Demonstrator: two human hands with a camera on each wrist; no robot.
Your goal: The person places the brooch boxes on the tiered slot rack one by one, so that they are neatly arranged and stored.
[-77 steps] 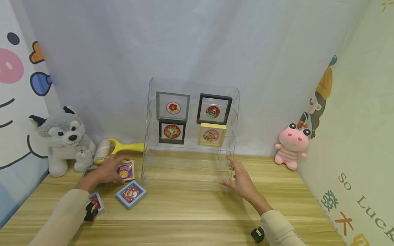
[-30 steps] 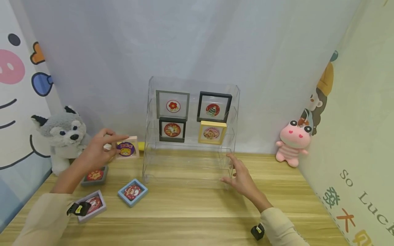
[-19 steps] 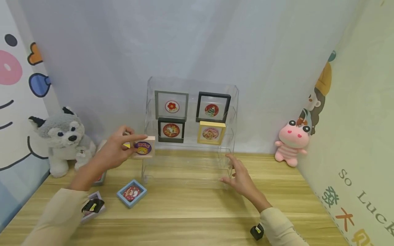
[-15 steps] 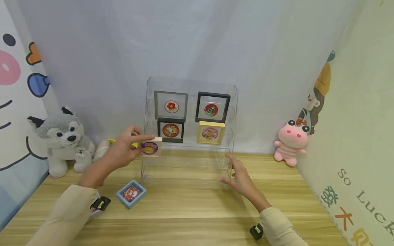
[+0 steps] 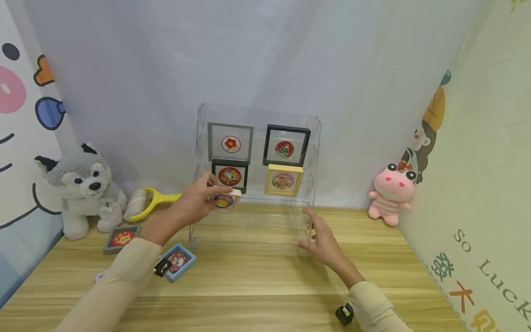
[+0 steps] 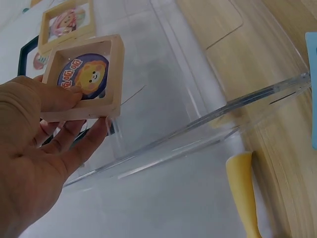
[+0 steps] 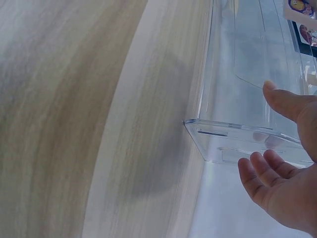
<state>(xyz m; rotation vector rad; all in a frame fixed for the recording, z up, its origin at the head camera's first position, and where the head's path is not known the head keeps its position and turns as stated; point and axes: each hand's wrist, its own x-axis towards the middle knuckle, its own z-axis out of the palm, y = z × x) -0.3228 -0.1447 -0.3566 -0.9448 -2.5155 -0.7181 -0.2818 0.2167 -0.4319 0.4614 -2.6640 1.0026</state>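
In the head view my left hand (image 5: pixel 195 203) pinches a small pale-wood picture frame (image 5: pixel 226 202) with a purple bear sticker. It hovers before the clear acrylic tiered rack (image 5: pixel 253 226), just below a black frame (image 5: pixel 230 189). The left wrist view shows thumb and fingers on the held frame (image 6: pixel 115 74). Higher on the rack stand a grey flower frame (image 5: pixel 230 144), a black tree frame (image 5: pixel 286 147) and a yellow frame (image 5: pixel 283 180). My right hand (image 5: pixel 325 240) stays at the rack's right side panel (image 7: pixel 247 130), fingers spread around it; contact cannot be told.
A blue frame (image 5: pixel 178 260) and a grey frame (image 5: pixel 123 237) lie on the wooden table; a lavender frame (image 5: pixel 98 275) is mostly behind my left sleeve. A yellow-handled lint roller (image 5: pixel 155 203) and husky plush (image 5: pixel 89 191) sit left, a pink plush (image 5: pixel 393 196) right.
My left hand picked up the pale-wood frame from the table, raised it upright and carried it rightward to the rack's left half. My right hand has stayed in place.
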